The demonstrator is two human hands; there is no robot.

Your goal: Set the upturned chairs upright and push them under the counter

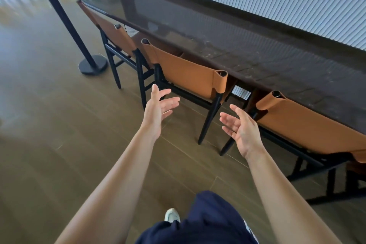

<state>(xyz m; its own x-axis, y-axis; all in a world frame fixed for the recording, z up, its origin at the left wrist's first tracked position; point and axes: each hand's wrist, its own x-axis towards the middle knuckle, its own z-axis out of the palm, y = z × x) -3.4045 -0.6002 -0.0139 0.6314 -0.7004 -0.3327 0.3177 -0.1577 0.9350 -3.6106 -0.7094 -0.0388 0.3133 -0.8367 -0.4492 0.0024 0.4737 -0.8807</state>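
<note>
Three chairs with tan leather backs and black frames stand upright on the floor, tucked along the dark counter [227, 31]. The middle chair [190, 75] is straight ahead of me. The far chair [111, 29] is to its left and the near chair [309, 123] to its right. My left hand [158, 109] hovers open, palm turned inward, just short of the middle chair's left rear leg. My right hand [241, 127] is open too, fingers spread, between the middle and near chairs. Neither hand touches a chair.
A black stanchion post [65, 18] with a round base [93, 64] stands on the wooden floor left of the far chair. A ribbed white wall [277, 0] runs behind the counter. My dark shorts and a white shoe [172, 215] show at the bottom.
</note>
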